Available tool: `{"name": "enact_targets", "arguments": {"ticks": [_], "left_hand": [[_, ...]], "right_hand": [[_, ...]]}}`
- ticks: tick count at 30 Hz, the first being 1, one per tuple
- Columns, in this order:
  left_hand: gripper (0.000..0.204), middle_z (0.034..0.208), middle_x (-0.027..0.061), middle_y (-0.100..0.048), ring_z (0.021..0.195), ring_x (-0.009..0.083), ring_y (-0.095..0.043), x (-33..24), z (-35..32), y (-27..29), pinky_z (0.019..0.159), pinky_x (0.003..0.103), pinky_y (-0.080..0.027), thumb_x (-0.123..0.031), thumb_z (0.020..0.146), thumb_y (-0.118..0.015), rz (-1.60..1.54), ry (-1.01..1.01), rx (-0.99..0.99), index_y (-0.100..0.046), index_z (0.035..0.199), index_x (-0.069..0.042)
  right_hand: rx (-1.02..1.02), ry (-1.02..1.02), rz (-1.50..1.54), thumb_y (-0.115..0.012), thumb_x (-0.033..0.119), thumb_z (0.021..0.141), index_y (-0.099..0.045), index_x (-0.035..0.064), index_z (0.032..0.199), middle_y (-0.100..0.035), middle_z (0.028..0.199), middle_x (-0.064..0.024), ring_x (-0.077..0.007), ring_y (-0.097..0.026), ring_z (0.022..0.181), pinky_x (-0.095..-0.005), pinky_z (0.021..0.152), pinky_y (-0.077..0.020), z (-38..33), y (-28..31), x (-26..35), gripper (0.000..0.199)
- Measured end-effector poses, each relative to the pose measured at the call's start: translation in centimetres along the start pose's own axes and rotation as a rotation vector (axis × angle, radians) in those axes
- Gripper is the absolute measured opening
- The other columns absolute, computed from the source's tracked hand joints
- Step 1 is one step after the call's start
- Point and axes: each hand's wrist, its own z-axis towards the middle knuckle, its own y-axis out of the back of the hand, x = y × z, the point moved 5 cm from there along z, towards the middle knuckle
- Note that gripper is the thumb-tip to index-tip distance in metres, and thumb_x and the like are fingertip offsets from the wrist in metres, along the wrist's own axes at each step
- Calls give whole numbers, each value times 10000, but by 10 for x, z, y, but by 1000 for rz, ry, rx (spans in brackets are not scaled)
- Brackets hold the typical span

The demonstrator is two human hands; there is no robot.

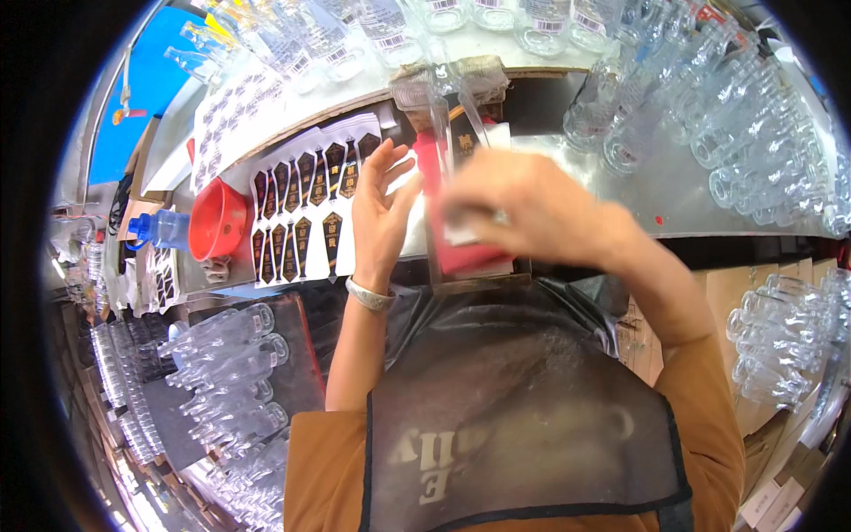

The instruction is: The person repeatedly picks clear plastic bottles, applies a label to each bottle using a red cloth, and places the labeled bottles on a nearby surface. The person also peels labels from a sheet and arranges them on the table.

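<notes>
In front of me a clear glass bottle (442, 87) lies in a narrow stand padded with red cloth (429, 164). A black, tie-shaped label with gold marks (466, 144) shows on or at the bottle. My left hand (386, 208) is raised at the stand's left side, fingers stretched and holding nothing. Over the stand's near part, my right hand (527, 202) is curled and smeared by motion. Something small, white and dark shows under its fingers, too blurred to name. That hand hides much of the bottle.
Left of the stand lies a white sheet of tie-shaped labels (304, 208), beside a red bowl (217, 220) and a blue-capped plastic bottle (164, 229). Glass bottles crowd the shelf beyond (386, 40), the right of the table (709, 133) and the lower left (230, 372).
</notes>
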Motion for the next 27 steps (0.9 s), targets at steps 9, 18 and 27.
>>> {"name": "enact_targets", "arguments": {"ticks": [9,18,27], "left_hand": [[1106,1544,291,-331,1389,425,-400,-34,-37,-42,1132,436,-357,-220,713,-867,638,-491,146,-193,1539,73],[1167,1528,236,-379,1347,319,-479,-25,-26,-50,1065,404,-457,-61,722,-854,447,-314,132,-65,1576,37],[1042,1604,281,-225,1449,416,-328,-6,-24,-43,1170,430,-312,-188,760,-860,431,-429,137,-226,1567,-4]], "right_hand": [[-208,28,82,-712,-46,703,-677,60,980,-705,1033,-81,-276,-656,948,-361,801,-535,-23,11,-17,298],[-263,-851,865,-460,391,1064,-687,-43,1071,-727,1005,-85,-81,-588,741,-231,679,-473,-89,-15,-93,490],[-92,-739,388,-599,207,983,-569,-56,1307,-751,1015,-137,-143,-578,594,-305,586,-478,-54,-10,-39,418]]}}
